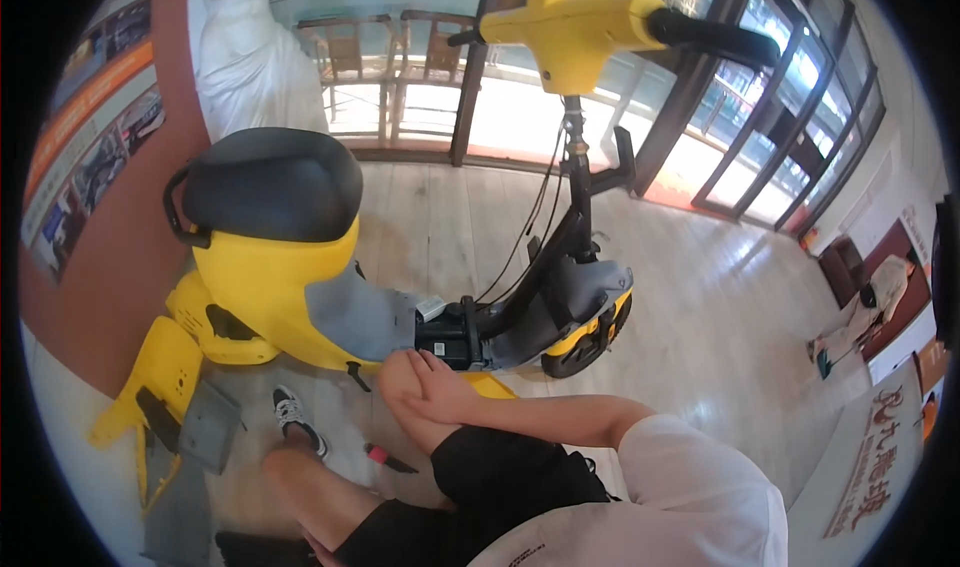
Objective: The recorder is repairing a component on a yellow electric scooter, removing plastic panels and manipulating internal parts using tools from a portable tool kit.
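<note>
My right hand (440,387) lies on my right knee, fingers extended over it and holding nothing. Just beyond it stands a yellow electric scooter (260,277) with a black seat (275,187). Its floorboard area is uncovered, showing a black box (445,347) with a white label and a small pale part on top. Bare cables run up the black stem to the yellow handlebar cover (570,32). Only a sliver of my left hand (322,552) shows at the lower edge beside my left thigh; its fingers are mostly hidden.
Detached yellow panels (165,377) and grey panels (210,427) lie at the left. A red and black object (385,457) rests on the floor between my legs. A white-draped shape (255,67) stands behind the seat. Glass doors (770,97) and a white sign (870,467) are at the right.
</note>
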Tool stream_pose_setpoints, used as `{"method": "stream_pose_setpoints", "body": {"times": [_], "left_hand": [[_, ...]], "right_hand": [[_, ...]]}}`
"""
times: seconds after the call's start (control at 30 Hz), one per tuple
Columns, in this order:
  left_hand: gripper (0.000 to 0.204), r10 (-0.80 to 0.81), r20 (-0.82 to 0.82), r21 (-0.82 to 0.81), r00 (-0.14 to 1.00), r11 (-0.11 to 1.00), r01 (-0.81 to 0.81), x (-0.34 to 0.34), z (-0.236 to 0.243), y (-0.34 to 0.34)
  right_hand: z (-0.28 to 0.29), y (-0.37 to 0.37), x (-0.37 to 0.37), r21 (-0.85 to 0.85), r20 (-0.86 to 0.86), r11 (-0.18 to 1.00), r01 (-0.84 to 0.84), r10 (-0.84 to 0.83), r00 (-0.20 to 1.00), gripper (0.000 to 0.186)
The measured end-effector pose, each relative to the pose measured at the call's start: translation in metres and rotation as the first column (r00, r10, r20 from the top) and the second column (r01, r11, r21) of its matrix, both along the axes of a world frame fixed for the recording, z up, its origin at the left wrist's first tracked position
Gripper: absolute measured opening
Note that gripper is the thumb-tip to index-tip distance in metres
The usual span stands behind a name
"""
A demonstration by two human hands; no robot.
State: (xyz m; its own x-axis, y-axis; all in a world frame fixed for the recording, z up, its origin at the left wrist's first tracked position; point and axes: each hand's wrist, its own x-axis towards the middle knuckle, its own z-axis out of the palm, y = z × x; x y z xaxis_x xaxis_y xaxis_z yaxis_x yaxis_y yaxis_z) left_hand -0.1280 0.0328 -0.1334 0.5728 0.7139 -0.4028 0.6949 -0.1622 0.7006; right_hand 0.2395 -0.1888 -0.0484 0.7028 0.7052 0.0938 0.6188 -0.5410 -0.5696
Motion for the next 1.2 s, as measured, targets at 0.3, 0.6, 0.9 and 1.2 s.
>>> {"method": "stream_pose_setpoints", "body": {"times": [0.3, 0.6, 0.9, 1.2], "left_hand": [[0.056, -0.08, 0.101, 0.579, 0.992, 0.815, 0.007, 0.11, 0.11, -0.009], [0.061, -0.278, -0.05, 0.441, 0.959, 0.855, 0.271, 0.212, 0.182, -0.068], [0.072, -0.478, -0.028, 0.57, 0.878, 0.714, 0.406, 0.222, 0.076, -0.068], [0.101, -0.117, -0.061, -0.116, 0.991, 0.987, 0.11, 0.175, 0.082, -0.098]], "right_hand": [[0.002, -0.051, -0.038, -0.005, 0.052, 1.0, 0.026, -0.025, 0.998, 0.09], [-0.007, -0.073, -0.033, 0.06, 0.08, 0.997, -0.039, 0.034, 0.996, 0.099], [-0.038, -0.058, 0.02, 0.236, -0.332, 0.971, -0.032, 0.111, 0.937, 0.099], [-0.044, -0.163, 0.011, 0.141, -0.873, 0.949, 0.282, -0.015, 0.488, 0.062]]}}
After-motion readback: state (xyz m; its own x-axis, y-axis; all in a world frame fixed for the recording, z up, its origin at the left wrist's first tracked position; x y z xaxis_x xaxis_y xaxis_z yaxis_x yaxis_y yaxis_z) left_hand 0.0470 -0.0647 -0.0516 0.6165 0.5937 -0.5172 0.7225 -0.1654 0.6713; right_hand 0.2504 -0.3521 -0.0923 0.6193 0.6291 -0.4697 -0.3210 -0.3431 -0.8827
